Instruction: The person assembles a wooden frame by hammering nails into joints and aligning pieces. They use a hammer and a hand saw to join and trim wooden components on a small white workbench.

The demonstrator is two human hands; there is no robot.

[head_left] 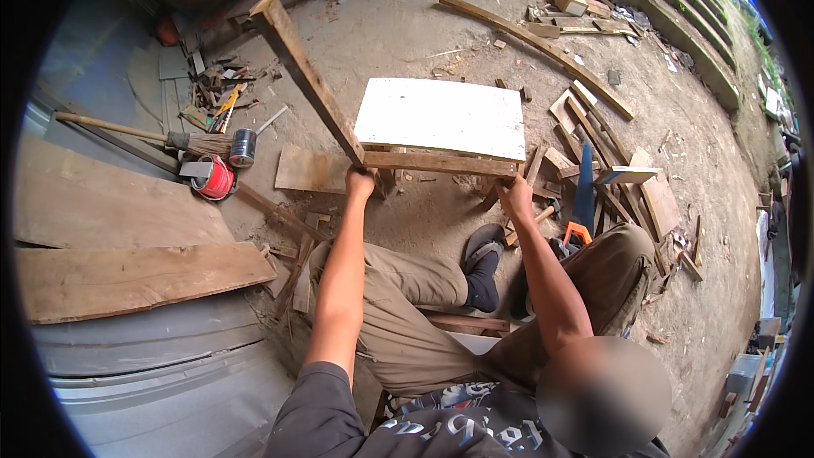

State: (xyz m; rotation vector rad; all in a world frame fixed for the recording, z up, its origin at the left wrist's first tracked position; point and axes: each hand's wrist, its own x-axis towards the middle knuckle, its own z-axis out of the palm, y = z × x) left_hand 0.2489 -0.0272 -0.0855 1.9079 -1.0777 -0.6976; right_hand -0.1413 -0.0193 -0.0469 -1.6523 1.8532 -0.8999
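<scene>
Both my arms reach forward to a wooden frame with a white board (441, 117) on its far side. My left hand (360, 181) is closed around the frame's left corner, where a long wooden post (307, 76) rises toward the far left. The right hand (515, 193) grips the right end of the near wooden rail (441, 163), fingers partly hidden behind it. Short legs show below the rail. Just beneath my right hand a hammer (545, 213) lies by my foot. A handsaw (584, 191) with a blue blade and orange handle stands to its right.
Wood offcuts (615, 178) are heaped at right, with a long beam (543, 55) beyond. At left are a red bucket (215, 180), a dark can (243, 148), a broom (203, 142) and wide planks (136, 282). More scraps (568, 8) lie far right.
</scene>
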